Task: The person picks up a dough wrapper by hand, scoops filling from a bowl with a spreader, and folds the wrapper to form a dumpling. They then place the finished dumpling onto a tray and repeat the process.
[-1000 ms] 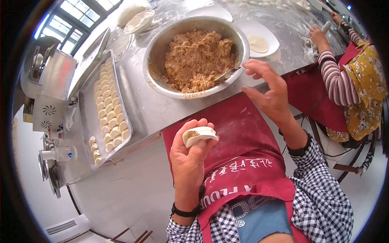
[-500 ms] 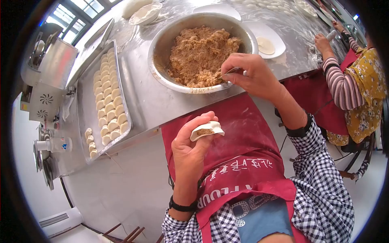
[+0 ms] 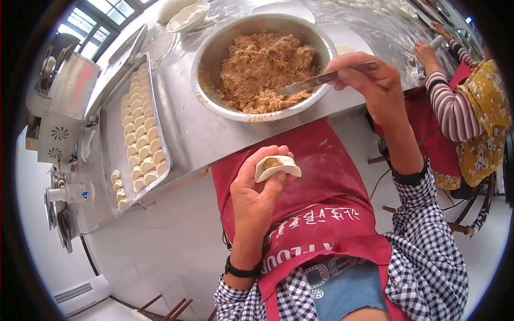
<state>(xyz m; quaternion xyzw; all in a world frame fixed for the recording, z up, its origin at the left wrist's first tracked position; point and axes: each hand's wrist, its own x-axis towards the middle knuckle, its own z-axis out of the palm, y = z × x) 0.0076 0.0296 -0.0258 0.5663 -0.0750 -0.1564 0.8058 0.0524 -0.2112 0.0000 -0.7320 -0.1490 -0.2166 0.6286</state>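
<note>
A white dough wrapper point(image 3: 289, 167) with brown filling in its fold rests in my left hand point(image 3: 258, 187), whose fingers and thumb curl round it in front of the red apron. My right hand point(image 3: 375, 85) grips the end of a flat metal spatula point(image 3: 316, 82) at the right rim of the big metal bowl point(image 3: 286, 116). The spatula's far tip touches the brown filling point(image 3: 262, 69) inside that bowl.
On the left, a metal tray point(image 3: 168, 156) holds rows of folded dumplings point(image 3: 140, 128). Behind the bowl's right side lies a white plate point(image 3: 364, 45) with a wrapper. A co-worker's hand point(image 3: 425, 53) holds a rolling pin at the right. A floury dish point(image 3: 187, 17) stands at the back.
My right hand has moved right and slightly up, and more of the spatula shows, its tip in the filling. The wrapper in my left hand has tilted, showing its filling from above.
</note>
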